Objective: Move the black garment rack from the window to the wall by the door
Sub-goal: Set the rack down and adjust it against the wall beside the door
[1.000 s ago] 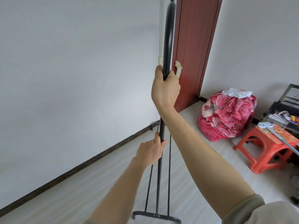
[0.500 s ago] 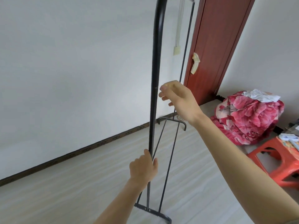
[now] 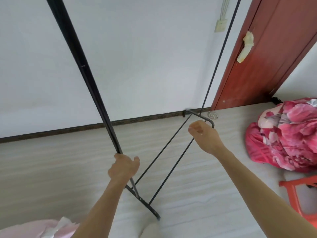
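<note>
Pink fabric [image 3: 39,228] lies at the near left edge of the view, low on the pale floor [image 3: 51,169]. Both forearms reach forward from the near edge. The left hand [image 3: 123,167] is closed around the near upright of the black garment rack [image 3: 82,66], gripping it low down, with the thumb lifted slightly off to the right. The right hand [image 3: 204,134] is free of the rack, fingers loosely curled and holding nothing; it hangs in the air above the far end of the base rails.

The rack stands on the floor. Its near foot bar [image 3: 147,205] rests on the floor just beyond the left wrist, and two thin rails run from it away to the far foot, which sits against the dark skirting board [image 3: 68,130] at the base of the white wall [image 3: 137,57]. The near upright leans up and to the left out of view; the far upright rises thin and dark close to the wall, just left of the red-brown door [image 3: 274,57].

An orange plastic stool [image 3: 298,194] shows partly at the near right edge. Farther right lies a red floral quilt bundle [image 3: 283,134] on the floor, near the door. A pale wrap [image 3: 245,47] covers the door handle. A switch plate [image 3: 272,26] is fixed to the wall left of the door.
</note>
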Available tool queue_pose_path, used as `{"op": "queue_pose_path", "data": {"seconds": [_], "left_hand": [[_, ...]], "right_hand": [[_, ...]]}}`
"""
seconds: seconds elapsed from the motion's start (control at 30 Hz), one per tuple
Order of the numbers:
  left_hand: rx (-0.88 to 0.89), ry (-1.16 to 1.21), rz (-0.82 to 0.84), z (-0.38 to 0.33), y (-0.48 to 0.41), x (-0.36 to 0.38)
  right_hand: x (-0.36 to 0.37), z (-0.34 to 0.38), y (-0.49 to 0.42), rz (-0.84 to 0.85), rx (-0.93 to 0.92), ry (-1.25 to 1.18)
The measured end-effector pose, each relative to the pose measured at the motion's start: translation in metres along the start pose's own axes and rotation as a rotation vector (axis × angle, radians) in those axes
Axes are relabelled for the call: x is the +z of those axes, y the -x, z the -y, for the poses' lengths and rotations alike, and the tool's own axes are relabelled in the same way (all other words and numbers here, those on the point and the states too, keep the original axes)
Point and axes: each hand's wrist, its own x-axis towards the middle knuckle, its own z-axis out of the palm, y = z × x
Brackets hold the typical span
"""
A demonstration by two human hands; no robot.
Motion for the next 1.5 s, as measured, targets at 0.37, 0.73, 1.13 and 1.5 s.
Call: {"op": "queue_pose_path", "data": {"seconds": [0.37,0.73,1.13,1.5], "left_hand": [[0.385,-0.252,0.091,-0.220,-0.025,0.036],[0.755,-0.172,-0.029,-0.552,-0.110,0.035],[0.712,0.075,-0.054,-0.838,-0.196,0.044],[0.682,0.301,-0.014,-0.982,-0.303,0.021]], "right_hand": [[-0.069,-0.071,-0.133,0.135,-0.094,0.099],[-0.262,-0.140,-0.352,-0.092,-0.010,0.199],[-0.427,-0.186,-0.621,-0.042,-0.157,0.067],[-0.462,-0.120,-0.838,-0.012,-0.253,-0.113]]}}
